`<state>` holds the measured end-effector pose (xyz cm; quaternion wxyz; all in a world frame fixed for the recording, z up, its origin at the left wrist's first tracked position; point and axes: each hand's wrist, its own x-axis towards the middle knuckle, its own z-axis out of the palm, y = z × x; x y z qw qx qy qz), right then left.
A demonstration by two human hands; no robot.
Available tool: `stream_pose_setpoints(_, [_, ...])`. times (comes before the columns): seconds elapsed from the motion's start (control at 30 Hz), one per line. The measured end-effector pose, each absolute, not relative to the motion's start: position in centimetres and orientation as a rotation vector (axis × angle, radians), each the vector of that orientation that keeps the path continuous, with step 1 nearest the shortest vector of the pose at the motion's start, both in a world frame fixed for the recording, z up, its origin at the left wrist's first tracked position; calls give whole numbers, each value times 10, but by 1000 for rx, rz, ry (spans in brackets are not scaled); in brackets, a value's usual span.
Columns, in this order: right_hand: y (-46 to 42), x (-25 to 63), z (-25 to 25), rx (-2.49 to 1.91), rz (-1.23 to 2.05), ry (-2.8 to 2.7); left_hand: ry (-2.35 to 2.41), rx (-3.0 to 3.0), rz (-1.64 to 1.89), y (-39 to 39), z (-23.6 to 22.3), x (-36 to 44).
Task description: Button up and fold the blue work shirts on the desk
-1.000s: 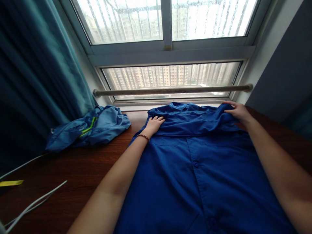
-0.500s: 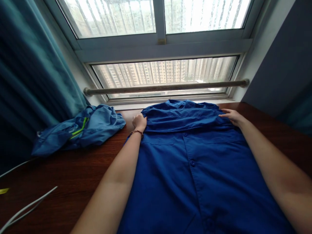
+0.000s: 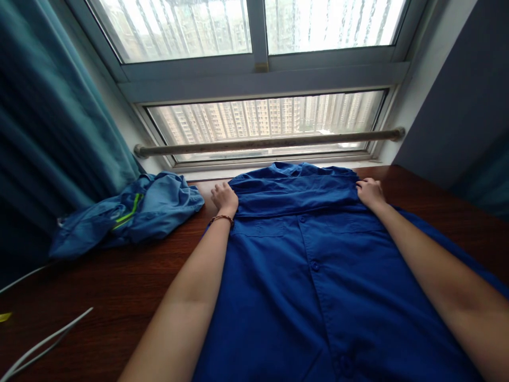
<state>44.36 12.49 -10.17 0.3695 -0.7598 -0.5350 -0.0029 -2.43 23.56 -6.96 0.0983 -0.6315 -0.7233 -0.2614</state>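
A blue button-front shirt point(image 3: 270, 286) lies spread on the wooden surface, its collar end bunched in folds close to the window. My left hand point(image 3: 225, 198), with a bracelet at the wrist, rests against the shirt's upper left edge. Its fingers are loosely bent and a little apart, and the thumb is mostly hidden. At the upper right edge, my right hand point(image 3: 370, 192) has its fingers curled onto the fabric. Part of the shirt spreads out to the right beneath my right forearm.
To the left, a crumpled lighter-blue garment point(image 3: 159, 207) with a yellow-green stripe lies against the curtain point(image 3: 51, 106). White cables point(image 3: 47, 342) cross the wooden surface point(image 3: 131, 286) at lower left. A metal rail point(image 3: 270, 142) runs in front of the window.
My right hand has moved slightly left and closed its stretched fingers on the shirt's edge. My left hand's fingers have loosened from a fist beside the shirt.
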Motion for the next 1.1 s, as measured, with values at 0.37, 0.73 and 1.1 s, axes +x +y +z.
stream_pose_setpoints(0.37, [135, 398, -85, -1889, -531, -1878, -1633, -2686, -383, 229, -73, 34])
stream_pose_setpoints(0.73, [132, 420, -102, -2316, -27, -1789, -2074, -2394, -292, 252, -86, -11])
stream_pose_setpoints(1.1, [136, 425, -105, -2277, 12, -1728, -2124, -2500, -327, 273, -85, -27])
